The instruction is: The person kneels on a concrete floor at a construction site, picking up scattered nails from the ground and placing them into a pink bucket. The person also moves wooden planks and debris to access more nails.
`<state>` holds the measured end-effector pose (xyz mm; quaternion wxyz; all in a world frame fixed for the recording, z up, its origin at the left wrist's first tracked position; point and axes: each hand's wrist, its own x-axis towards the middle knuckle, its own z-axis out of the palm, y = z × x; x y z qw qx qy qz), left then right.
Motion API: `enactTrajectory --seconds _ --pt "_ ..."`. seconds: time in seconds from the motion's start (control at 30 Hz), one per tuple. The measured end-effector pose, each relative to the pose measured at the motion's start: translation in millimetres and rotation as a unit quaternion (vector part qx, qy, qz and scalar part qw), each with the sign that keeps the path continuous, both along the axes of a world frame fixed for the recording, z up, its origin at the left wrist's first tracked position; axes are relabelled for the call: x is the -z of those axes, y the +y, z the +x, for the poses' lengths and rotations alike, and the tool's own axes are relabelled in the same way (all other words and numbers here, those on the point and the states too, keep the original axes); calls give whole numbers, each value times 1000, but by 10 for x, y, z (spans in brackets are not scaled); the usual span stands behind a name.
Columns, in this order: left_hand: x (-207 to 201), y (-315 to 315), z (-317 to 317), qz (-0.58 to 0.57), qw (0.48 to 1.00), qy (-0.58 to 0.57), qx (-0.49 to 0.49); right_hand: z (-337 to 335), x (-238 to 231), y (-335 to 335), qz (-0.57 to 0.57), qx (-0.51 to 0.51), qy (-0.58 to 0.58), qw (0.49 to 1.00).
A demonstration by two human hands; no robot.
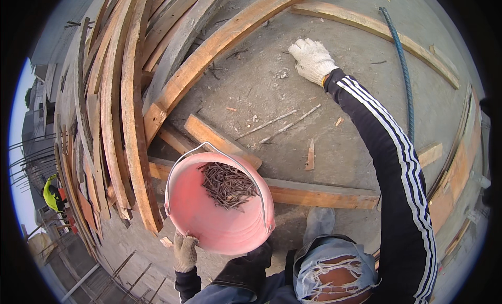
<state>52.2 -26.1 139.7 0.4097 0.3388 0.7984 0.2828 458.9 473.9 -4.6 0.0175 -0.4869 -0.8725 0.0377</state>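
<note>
A pink bucket [183, 199] with a wire handle tilts in front of my legs. Inside it lies a heap of rusty nails [227, 186]. My left hand [185, 251], in a knitted work glove, grips the bucket's lower left rim. Far out to the right, my right hand [312, 60], in a white knitted glove, is down at the concrete floor [361, 115]. Its fingers are curled, their tips partly hidden, beside a tiny dark bit and some crumbled debris [282, 73]. What they pinch, if anything, I cannot make out.
Long timber beams [133, 110] are piled on the left. One plank [324, 193] lies just beyond my feet, another [376, 32] at the far right near a blue-green ribbed bar [400, 68]. Two thin sticks [289, 124] lie mid-floor. A person in a bright yellow top [52, 194] is at far left.
</note>
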Motion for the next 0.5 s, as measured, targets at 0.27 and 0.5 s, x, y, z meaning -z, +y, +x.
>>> enactTrajectory --seconds 0.27,0.5 --pt "-59 123 52 -12 985 -152 -82 66 86 -212 -37 40 79 995" --pt "-128 193 130 -8 986 -152 -75 7 -47 -55 -102 69 55 991"
